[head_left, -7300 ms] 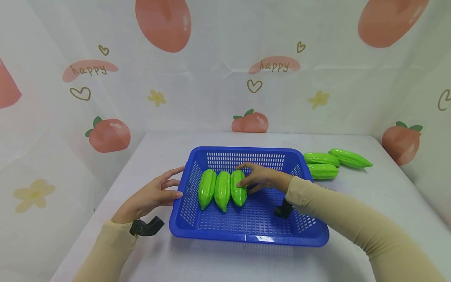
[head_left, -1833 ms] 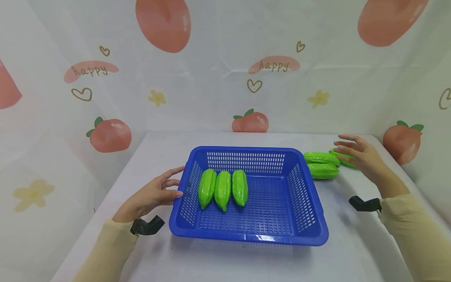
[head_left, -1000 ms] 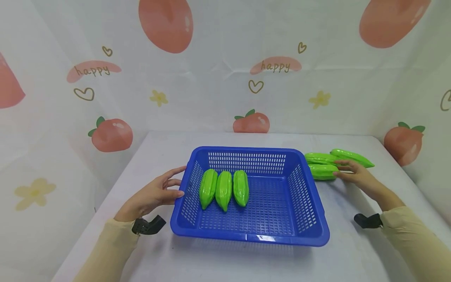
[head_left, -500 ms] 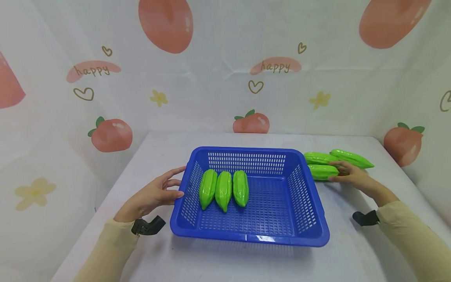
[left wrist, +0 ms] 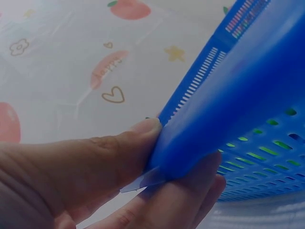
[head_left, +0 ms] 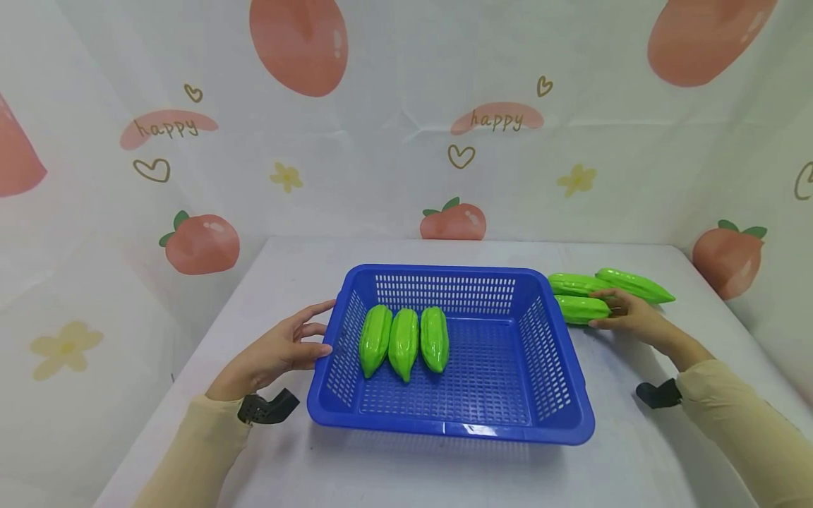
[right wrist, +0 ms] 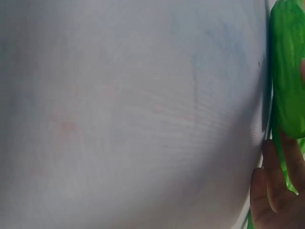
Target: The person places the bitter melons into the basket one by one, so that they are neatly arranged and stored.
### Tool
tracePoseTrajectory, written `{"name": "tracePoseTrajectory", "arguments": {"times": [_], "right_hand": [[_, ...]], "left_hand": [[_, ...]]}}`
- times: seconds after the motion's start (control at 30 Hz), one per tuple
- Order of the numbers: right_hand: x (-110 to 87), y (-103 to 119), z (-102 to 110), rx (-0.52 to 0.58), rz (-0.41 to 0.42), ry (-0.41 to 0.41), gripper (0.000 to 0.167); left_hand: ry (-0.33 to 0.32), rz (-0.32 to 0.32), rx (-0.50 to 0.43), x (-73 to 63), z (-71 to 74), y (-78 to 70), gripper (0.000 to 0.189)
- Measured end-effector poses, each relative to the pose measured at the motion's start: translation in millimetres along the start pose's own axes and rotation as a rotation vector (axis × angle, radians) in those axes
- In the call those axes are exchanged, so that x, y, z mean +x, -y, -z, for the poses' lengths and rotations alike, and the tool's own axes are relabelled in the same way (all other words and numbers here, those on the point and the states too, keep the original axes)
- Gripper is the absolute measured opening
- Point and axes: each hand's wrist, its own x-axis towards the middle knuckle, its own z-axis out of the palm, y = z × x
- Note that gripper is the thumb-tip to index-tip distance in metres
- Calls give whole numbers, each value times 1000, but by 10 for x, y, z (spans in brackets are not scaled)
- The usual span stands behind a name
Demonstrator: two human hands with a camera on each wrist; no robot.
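In the head view, a blue plastic basket (head_left: 444, 430) with slotted walls stands in the middle of the table. Three ribbed green gourds (head_left: 403, 343) lie side by side in its left half. My left hand (head_left: 269, 353) pinches the basket's left rim, thumb on one face and fingers on the other, as the left wrist view shows. To the right of the basket, my right hand (head_left: 635, 321) has thumb and fingers around the right end of the front green gourd (head_left: 576, 310). In the right wrist view this gourd (right wrist: 287, 71) is cut off at the right edge.
Behind the gripped gourd lies another green gourd (head_left: 571, 284), with one more gourd (head_left: 635, 285) at its right, angled toward the table's right side. The white table (head_left: 444, 480) meets a printed backdrop cloth (head_left: 368, 162) at the back.
My right hand has left the third gourd in the basket, swung right over the loose gourds, then come down onto the front one's end. My left hand stays at the rim.
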Motion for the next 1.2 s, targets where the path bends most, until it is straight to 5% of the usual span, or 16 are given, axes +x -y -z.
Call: {"name": "tracePoseTrajectory", "arguments": {"times": [0.33,0.53,0.7,1.2], "right_hand": [[-92,41,60,53,-2,-68,67],[-127,21,92,407,75,-70,43],[-133,16,85,718,174,-41,46],[-187,291,118,926,307,-153,40]], "left_hand": [[-5,-1,14,3,0,1,86],[0,-3,4,-4,2,-4,86],[1,-1,6,-12,-1,-10,86],[2,-1,10,-11,2,-7,86]]}}
